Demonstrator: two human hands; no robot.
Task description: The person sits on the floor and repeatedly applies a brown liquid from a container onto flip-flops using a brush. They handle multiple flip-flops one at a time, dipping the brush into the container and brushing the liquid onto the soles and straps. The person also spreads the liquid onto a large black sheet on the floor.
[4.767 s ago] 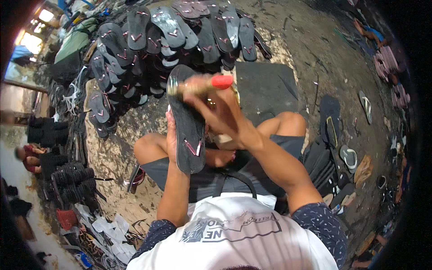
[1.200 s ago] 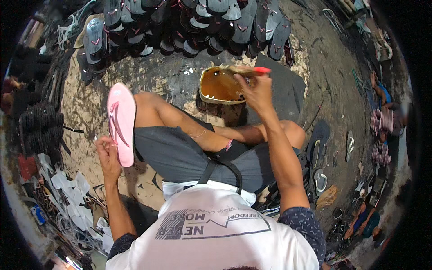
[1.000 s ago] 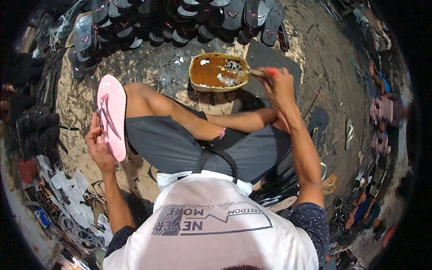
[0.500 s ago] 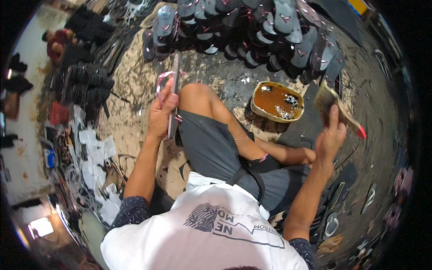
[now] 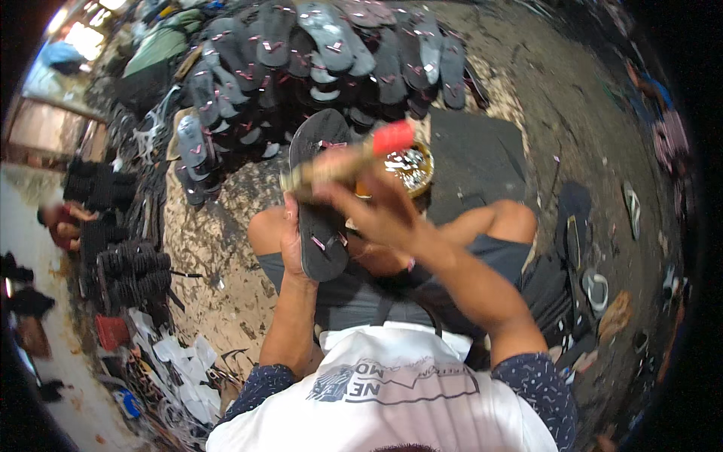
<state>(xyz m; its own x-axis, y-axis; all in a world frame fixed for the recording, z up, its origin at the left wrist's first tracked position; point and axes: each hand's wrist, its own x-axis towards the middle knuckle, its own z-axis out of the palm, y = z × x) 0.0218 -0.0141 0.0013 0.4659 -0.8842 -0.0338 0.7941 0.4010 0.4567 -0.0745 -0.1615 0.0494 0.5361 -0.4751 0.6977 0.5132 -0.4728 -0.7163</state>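
Note:
My left hand grips a flip-flop by its edge, its dark sole turned up with pink strap ends showing in it. Over the middle of that sole, my right hand holds a wide brush with a red handle end; both are smeared by motion. The bristle end is at the sole's left edge, though whether it touches cannot be made out. Behind my right hand stands a tub of shiny brown liquid, partly hidden by the hand and brush.
A large heap of dark flip-flops with pink strap ends lies ahead. A dark mat is beyond my right knee. White scraps and stacked black pieces lie at left. Loose sandals are on the floor at right. Another person sits far left.
The flip-flop has turned from edge-on to sole-up and come in front of me. My right hand has swung the brush from the far right across onto the sole. The view has shifted right.

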